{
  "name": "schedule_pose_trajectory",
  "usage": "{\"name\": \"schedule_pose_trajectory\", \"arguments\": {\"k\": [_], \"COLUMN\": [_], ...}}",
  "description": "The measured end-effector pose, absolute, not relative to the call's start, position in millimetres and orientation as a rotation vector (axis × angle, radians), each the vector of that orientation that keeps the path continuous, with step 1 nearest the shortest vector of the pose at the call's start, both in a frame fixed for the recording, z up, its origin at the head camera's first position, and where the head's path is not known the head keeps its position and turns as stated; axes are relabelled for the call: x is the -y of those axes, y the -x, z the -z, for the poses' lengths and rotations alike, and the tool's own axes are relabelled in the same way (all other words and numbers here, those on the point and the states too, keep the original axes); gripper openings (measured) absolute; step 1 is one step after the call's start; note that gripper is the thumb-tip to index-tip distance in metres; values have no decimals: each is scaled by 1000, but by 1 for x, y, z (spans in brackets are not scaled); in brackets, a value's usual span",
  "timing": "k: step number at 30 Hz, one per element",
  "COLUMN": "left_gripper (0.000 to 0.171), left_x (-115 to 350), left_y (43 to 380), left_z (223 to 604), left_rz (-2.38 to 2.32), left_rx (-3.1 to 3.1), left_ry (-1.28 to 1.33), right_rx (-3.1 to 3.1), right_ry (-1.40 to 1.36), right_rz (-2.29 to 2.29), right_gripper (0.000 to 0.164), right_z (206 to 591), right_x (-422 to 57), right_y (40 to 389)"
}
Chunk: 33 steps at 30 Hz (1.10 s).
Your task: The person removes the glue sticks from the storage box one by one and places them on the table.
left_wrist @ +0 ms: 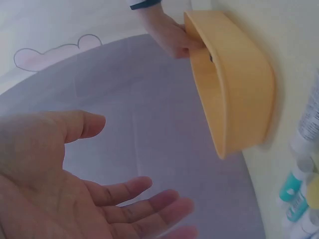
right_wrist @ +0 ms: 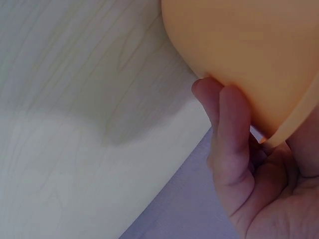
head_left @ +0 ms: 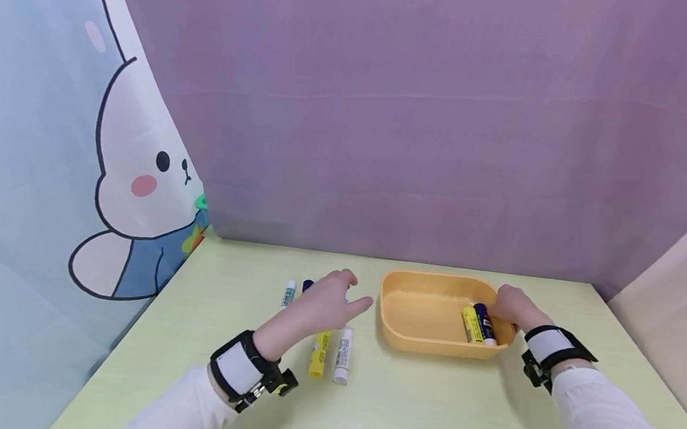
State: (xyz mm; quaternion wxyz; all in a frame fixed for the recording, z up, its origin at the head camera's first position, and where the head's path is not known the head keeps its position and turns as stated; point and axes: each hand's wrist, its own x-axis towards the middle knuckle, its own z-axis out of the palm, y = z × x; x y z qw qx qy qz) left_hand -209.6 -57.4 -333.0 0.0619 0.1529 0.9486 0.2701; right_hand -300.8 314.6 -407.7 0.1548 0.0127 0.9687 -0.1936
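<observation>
My left hand (head_left: 327, 300) hovers above a group of glue sticks on the table, fingers spread and relaxed, palm empty in the left wrist view. Partly beneath it lie a yellow glue stick (head_left: 319, 354), a white one (head_left: 343, 356) and a teal-labelled one (head_left: 289, 293). A dark blue cap (head_left: 307, 284) peeks out behind the hand. My right hand (head_left: 519, 308) grips the right end of an orange plastic basket (head_left: 430, 346), thumb over the rim and fingers (right_wrist: 233, 129) curled under its outer wall. Inside, a yellow glue stick (head_left: 472, 324) and a dark blue one (head_left: 484, 323) lie side by side.
The pale wood-grain table (head_left: 414, 405) ends at a purple curtain (head_left: 414, 146) behind the basket. A blue cloth with a cartoon rabbit (head_left: 144, 161) hangs at the left, and a pale cloth (head_left: 679, 298) at the right.
</observation>
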Motion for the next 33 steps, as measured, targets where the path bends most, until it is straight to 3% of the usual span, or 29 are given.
{"name": "schedule_pose_trajectory", "arguments": {"k": [18, 33], "left_gripper": [93, 90], "left_x": [-34, -95], "left_y": [231, 245], "left_z": [326, 355], "left_rz": [-798, -700], "left_rx": [-2896, -2898], "left_ry": [-634, -647], "right_rx": [-2777, -2803], "right_ry": [-43, -13], "right_rz": [559, 556], "right_gripper": [25, 20], "right_z": [409, 406], "right_x": [-321, -321], "right_y": [303, 300]}}
